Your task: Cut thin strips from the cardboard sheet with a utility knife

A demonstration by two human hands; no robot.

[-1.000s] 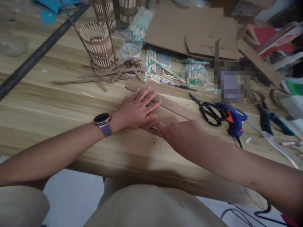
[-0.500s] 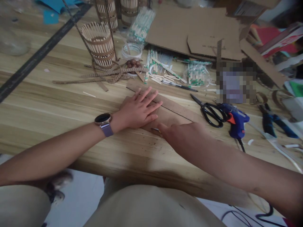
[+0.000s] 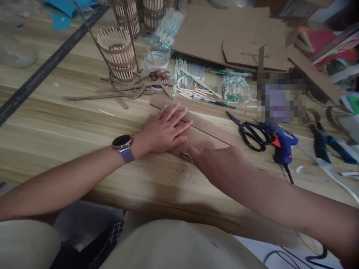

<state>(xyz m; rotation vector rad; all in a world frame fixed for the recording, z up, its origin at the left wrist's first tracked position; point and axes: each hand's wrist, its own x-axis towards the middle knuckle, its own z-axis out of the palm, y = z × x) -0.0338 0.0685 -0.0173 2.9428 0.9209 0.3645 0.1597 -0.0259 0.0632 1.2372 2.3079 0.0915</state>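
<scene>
My left hand (image 3: pixel 164 131) lies flat with spread fingers on a brown cardboard piece (image 3: pixel 200 137), a watch on its wrist. A long dark slit or seam runs lengthwise through that cardboard. At its near edge, my right hand (image 3: pixel 214 160) is closed with the index finger stretched forward. From under that finger pokes a thin blade (image 3: pixel 184 154), apparently of a utility knife; its handle is hidden in the hand. Black-handled scissors (image 3: pixel 252 135) rest beyond my right hand, beside a blue glue gun (image 3: pixel 282 144).
Stick-and-cardboard baskets (image 3: pixel 119 54), a tape roll (image 3: pixel 156 59), loose sticks (image 3: pixel 196 91) and cardboard strips (image 3: pixel 112 89) lie toward the back. Large cardboard sheets (image 3: pixel 221 33) sit behind them. Pliers (image 3: pixel 322 144) are at the right, a long dark bar (image 3: pixel 53 59) at the left.
Both hands keep nearly the same place on the cardboard. The view has shifted slightly. Below the table at lower left, dark and checked cloth now shows where pale floor was.
</scene>
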